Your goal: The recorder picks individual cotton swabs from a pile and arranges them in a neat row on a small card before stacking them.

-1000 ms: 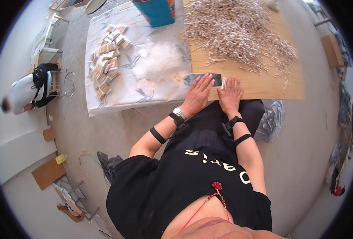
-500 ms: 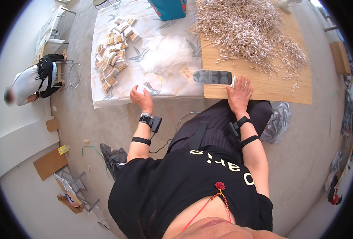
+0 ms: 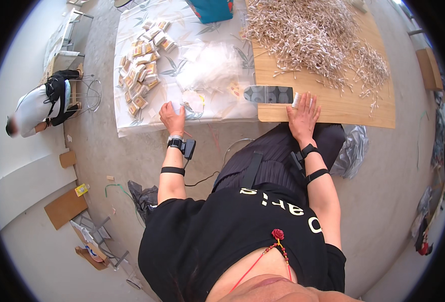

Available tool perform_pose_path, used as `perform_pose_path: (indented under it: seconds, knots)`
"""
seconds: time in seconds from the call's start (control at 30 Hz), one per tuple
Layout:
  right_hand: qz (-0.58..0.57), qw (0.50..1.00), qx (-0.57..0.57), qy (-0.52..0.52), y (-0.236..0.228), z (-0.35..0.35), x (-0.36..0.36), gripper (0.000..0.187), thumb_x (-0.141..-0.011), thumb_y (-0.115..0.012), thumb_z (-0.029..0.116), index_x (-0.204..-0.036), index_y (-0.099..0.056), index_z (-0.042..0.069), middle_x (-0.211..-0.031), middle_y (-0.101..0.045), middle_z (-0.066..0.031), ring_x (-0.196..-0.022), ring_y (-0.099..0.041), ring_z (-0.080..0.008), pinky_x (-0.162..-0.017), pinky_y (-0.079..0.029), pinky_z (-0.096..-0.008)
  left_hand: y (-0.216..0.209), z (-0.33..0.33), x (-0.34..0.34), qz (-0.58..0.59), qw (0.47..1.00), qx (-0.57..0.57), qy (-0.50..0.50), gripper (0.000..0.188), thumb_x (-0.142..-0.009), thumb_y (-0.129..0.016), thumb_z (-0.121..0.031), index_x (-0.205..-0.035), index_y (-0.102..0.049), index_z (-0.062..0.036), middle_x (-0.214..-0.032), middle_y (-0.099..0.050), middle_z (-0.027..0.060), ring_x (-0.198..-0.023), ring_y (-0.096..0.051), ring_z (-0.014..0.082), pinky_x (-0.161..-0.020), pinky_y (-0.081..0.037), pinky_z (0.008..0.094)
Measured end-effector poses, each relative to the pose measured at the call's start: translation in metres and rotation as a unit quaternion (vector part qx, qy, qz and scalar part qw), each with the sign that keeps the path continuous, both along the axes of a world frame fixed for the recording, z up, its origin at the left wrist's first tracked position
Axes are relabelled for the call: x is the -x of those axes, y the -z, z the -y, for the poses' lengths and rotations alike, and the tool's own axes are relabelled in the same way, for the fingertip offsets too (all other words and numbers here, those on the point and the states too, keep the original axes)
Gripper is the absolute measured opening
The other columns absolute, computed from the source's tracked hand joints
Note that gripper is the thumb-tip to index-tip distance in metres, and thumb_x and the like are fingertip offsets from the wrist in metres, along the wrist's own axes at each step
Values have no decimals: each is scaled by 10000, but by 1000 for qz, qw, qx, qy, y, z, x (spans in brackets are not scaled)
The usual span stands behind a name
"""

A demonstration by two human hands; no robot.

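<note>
My left hand [image 3: 172,120] is at the front edge of the patterned tablecloth [image 3: 217,113], its thumb and fingers apart, fingertips down on the cloth. Near it lies a small printed piece with a yellowish edge [image 3: 194,101]. My right hand [image 3: 303,117] rests on the wooden board [image 3: 343,108] with its fingers stretched out. A tight row of cotton swabs [image 3: 296,100] sits against its thumb side. This row adjoins the end of a dark grey patterned strip [image 3: 269,94], which bridges cloth and board. Behind spreads a big loose heap of cotton swabs [image 3: 308,38].
Many small filled packets [image 3: 143,63] are piled at the left of the cloth. Thin clear plastic bags [image 3: 210,65] lie mid-table. A teal bag [image 3: 213,11] stands at the back. Another person [image 3: 41,103] sits far left. A grey plastic bag [image 3: 352,151] is below the board.
My left hand has moved slightly left and forward, its fingertips coming down onto the cloth. The right hand stays on the board beside the swab row, nearly still.
</note>
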State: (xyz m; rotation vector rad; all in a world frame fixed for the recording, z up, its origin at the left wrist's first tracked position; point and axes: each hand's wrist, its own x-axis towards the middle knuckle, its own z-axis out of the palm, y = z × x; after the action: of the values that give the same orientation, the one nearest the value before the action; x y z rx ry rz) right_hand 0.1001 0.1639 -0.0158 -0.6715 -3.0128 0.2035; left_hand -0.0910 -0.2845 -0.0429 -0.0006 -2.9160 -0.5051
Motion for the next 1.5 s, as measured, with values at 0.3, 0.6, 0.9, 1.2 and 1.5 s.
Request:
perform_pose_path:
  seconds: [0.3, 0.6, 0.9, 1.2, 1.5]
  knots:
    - [-22, 1000, -14, -3, 4, -1, -2, 848, -1082, -365, 593, -1667, -162, 13, -1752, -153, -138, -1632, -7, -340, -1286, 21, -564, 0, 2, -53, 15, 977, 166, 130, 588, -877, -645, -72, -1456, -559, -11, -1572, -514, 119, -1452, -445, 304, -1173, -352, 479]
    - [2, 1000, -2, 10, 2, 2, 1, 862, -1071, -354, 626, -1663, -200, 20, -1756, -149, -128, -1633, 3, -333, -1289, 36, -563, -1, 25, -54, -19, 984, 84, 155, 363, -933, -665, -66, -1295, -691, -45, -1411, -639, 130, -1293, -573, 341, -1063, -475, 433]
    - [4, 1000, -2, 16, -1, 2, 2, 868, -1066, -362, 630, -1663, -202, 20, -1759, -146, -116, -1634, 7, -325, -1289, 52, -561, -28, -14, -27, 171, 884, -432, -49, 193, -1003, -704, -137, -1144, -746, -13, -994, -766, 62, -836, -703, 136, -738, -559, 297]
    - [41, 999, 10, 27, -5, 3, 3, 877, -1061, -344, 635, -1670, -177, 26, -1767, -108, -106, -1634, 27, -330, -1288, 59, -578, -91, -161, -31, 282, 763, -571, 106, 315, -994, -702, -51, -1289, -648, 46, -1036, -763, 100, -899, -745, 152, -776, -606, 264]
    - [58, 997, 27, 40, -18, 6, 8, 884, -1044, -374, 634, -1678, -173, 52, -1772, -93, -94, -1636, 48, -318, -1286, 76, -581, -80, -281, -46, 376, 725, -536, 212, 235, -1000, -710, -86, -1195, -655, 35, -1002, -761, 93, -867, -737, 142, -737, -577, 244]
